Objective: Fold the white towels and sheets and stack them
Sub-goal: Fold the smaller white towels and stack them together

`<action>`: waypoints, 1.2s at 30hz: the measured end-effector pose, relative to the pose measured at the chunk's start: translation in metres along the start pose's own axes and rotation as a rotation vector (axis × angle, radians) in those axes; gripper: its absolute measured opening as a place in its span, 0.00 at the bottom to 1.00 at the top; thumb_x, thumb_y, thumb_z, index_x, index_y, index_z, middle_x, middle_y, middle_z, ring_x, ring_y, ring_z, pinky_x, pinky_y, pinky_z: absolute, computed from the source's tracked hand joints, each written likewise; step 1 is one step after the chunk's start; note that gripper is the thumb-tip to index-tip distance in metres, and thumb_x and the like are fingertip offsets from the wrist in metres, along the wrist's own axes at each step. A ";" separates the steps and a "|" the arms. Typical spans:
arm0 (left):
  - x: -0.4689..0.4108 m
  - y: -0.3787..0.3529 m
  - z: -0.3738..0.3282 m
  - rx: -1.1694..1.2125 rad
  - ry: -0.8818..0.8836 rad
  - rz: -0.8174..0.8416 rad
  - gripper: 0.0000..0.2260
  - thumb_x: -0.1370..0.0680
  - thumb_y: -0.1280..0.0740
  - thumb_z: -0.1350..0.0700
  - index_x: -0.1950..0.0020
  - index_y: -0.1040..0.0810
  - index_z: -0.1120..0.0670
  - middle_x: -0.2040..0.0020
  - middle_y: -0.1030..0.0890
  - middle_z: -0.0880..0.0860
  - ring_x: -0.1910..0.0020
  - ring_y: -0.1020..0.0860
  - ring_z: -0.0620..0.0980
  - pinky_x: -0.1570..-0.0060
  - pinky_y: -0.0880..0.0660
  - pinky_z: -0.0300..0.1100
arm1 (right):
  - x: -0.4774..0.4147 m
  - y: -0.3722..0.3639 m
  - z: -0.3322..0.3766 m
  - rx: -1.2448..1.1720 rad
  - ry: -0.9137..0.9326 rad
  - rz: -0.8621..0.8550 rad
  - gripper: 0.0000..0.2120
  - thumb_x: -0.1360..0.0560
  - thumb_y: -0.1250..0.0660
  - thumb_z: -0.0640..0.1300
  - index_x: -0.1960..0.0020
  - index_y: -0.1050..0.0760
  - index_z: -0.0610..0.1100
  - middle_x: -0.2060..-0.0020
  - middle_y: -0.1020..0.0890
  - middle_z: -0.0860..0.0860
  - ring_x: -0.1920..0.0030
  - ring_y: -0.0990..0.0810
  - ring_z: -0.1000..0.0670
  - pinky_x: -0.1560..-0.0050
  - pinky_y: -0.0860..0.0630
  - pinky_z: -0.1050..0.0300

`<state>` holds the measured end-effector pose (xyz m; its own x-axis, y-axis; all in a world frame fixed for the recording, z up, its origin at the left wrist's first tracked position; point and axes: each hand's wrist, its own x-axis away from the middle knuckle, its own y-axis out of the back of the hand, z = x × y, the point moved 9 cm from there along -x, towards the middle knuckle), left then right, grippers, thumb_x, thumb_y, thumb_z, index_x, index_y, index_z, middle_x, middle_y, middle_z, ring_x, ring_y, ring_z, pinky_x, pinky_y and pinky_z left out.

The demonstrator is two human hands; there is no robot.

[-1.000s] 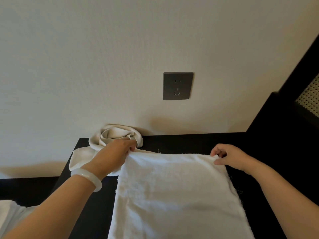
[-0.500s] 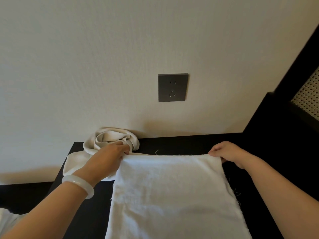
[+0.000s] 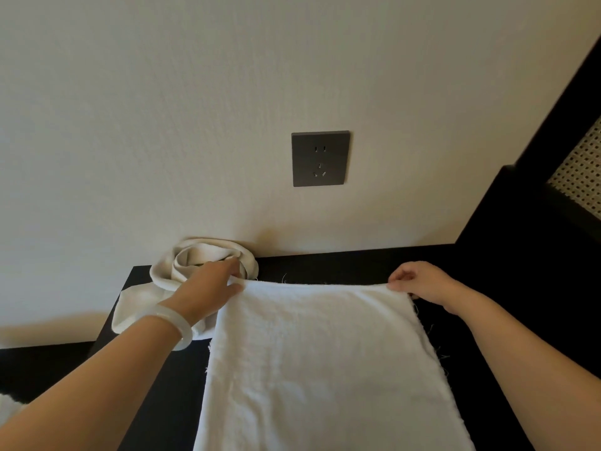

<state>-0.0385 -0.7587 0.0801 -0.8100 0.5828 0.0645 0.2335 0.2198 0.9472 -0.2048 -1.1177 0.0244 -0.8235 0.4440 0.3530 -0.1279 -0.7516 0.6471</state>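
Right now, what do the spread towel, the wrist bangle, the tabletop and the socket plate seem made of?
The towel looks like white woven cloth, likely cotton: matte, nubby, loose threads at its frayed edges. The bangle is pale, translucent, glossy; possibly jade or glass. The tabletop is black, matte, maybe painted wood; no grain shows. The socket plate is dark grey, smooth satin, probably plastic.

Both forearms bare, no sleeves visible. Translucent white bangle [image 3: 170, 327] round left wrist; right wrist bare.
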 end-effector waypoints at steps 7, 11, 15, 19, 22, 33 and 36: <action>0.001 -0.007 0.005 0.060 0.036 -0.039 0.06 0.21 0.34 0.57 0.44 0.25 0.54 0.55 0.23 0.48 0.54 0.24 0.50 0.58 0.34 0.38 | 0.001 0.010 -0.011 0.006 -0.020 -0.136 0.10 0.27 0.26 0.36 0.53 0.24 0.47 0.57 0.19 0.45 0.54 0.18 0.44 0.49 0.20 0.49; 0.007 -0.002 -0.005 -0.071 -0.007 -0.122 0.16 0.25 0.32 0.65 0.37 0.27 0.58 0.44 0.25 0.54 0.50 0.27 0.54 0.51 0.32 0.41 | 0.010 0.020 -0.009 0.081 -0.040 -0.261 0.11 0.29 0.23 0.42 0.55 0.26 0.47 0.58 0.21 0.49 0.58 0.21 0.51 0.60 0.24 0.58; 0.030 -0.005 -0.057 -0.152 -0.147 -0.224 0.15 0.28 0.28 0.64 0.42 0.23 0.57 0.45 0.24 0.55 0.47 0.26 0.55 0.46 0.29 0.46 | 0.024 0.007 -0.008 0.263 -0.133 -0.138 0.12 0.28 0.24 0.48 0.60 0.24 0.42 0.61 0.19 0.48 0.61 0.21 0.50 0.65 0.26 0.58; 0.058 -0.049 -0.094 -0.094 -0.240 -0.069 0.14 0.20 0.36 0.50 0.34 0.28 0.49 0.37 0.28 0.47 0.40 0.30 0.46 0.38 0.33 0.39 | 0.046 -0.001 -0.018 0.330 -0.261 -0.040 0.13 0.28 0.25 0.50 0.57 0.21 0.40 0.62 0.18 0.46 0.62 0.19 0.49 0.65 0.23 0.58; 0.076 -0.080 -0.104 -0.112 -0.236 0.033 0.22 0.18 0.43 0.44 0.24 0.36 0.47 0.25 0.36 0.47 0.27 0.38 0.48 0.28 0.44 0.41 | 0.057 -0.004 -0.026 0.349 -0.279 -0.058 0.13 0.28 0.24 0.49 0.57 0.20 0.39 0.61 0.16 0.45 0.61 0.19 0.49 0.61 0.23 0.56; 0.105 -0.110 -0.099 -0.190 -0.229 -0.018 0.28 0.18 0.61 0.39 0.20 0.58 0.47 0.20 0.60 0.47 0.22 0.63 0.49 0.25 0.62 0.51 | 0.080 0.012 -0.018 0.209 -0.095 -0.491 0.02 0.23 0.31 0.42 0.51 0.24 0.46 0.51 0.20 0.48 0.55 0.22 0.50 0.59 0.25 0.58; 0.105 -0.112 -0.098 -0.180 -0.208 -0.011 0.27 0.18 0.58 0.39 0.20 0.54 0.45 0.20 0.56 0.46 0.21 0.58 0.54 0.27 0.61 0.56 | 0.091 -0.009 0.015 0.299 0.161 -0.565 0.18 0.20 0.36 0.44 0.31 0.28 0.43 0.35 0.24 0.46 0.35 0.27 0.44 0.37 0.29 0.51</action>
<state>-0.2023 -0.7991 0.0119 -0.6799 0.7332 0.0057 0.1109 0.0952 0.9893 -0.2704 -1.0638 0.0609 -0.7499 0.6346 -0.1870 -0.4253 -0.2459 0.8710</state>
